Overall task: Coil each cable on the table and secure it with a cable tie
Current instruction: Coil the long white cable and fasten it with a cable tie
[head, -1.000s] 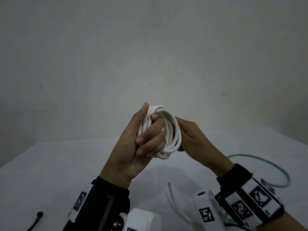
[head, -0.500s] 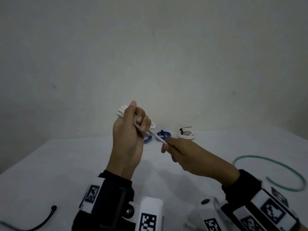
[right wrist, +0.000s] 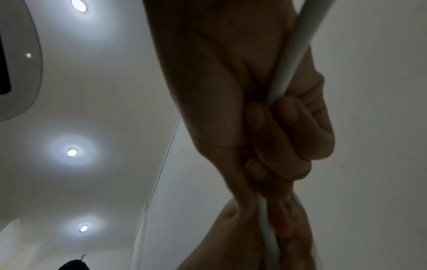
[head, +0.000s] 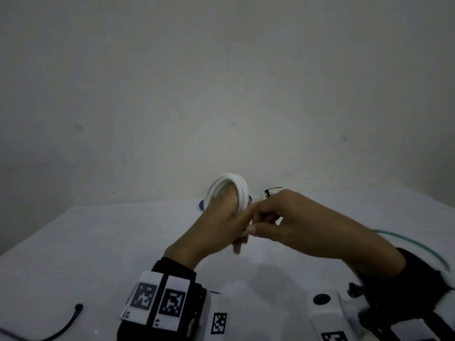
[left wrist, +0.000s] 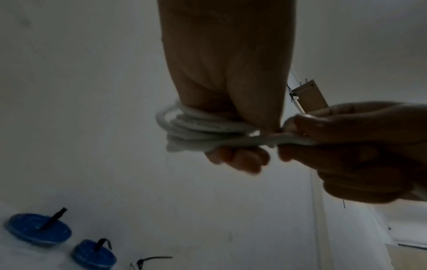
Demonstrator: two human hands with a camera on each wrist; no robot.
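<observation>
**Ana:** Above the near middle of the table [head: 73, 242], both hands are together on the white cable [head: 227, 185]. Its loops sit around the fingers of the left hand [head: 216, 225], held up off the surface, and the right hand [head: 290, 217] is curled round the free length just beside the coil.

**Ben:** How would you expect that cable to handle?

**Ana:** Light, I'd guess, and smooth-jacketed, so a bit slippery. It looks springy rather than limp: the loops stand in a round hoop instead of sagging. Let go and I think they would spring open.

**Ben:** So where should it be held?

**Ana:** Across the whole bundle at one spot, all strands pinched at once, where the left fingers [left wrist: 238, 159] already close under it. The right should keep the tail snug, feeding it close to the coil, not far down the line.

**Ben:** Anything else about?

**Ana:** At the far side sit two blue coils [left wrist: 38, 229] and a small white coil [head: 262, 196], each apparently with a black tie. A green cable [head: 413, 244] lies loose at the right, and a black cable [head: 61, 326] at the near left. Those two look undone to me.
</observation>
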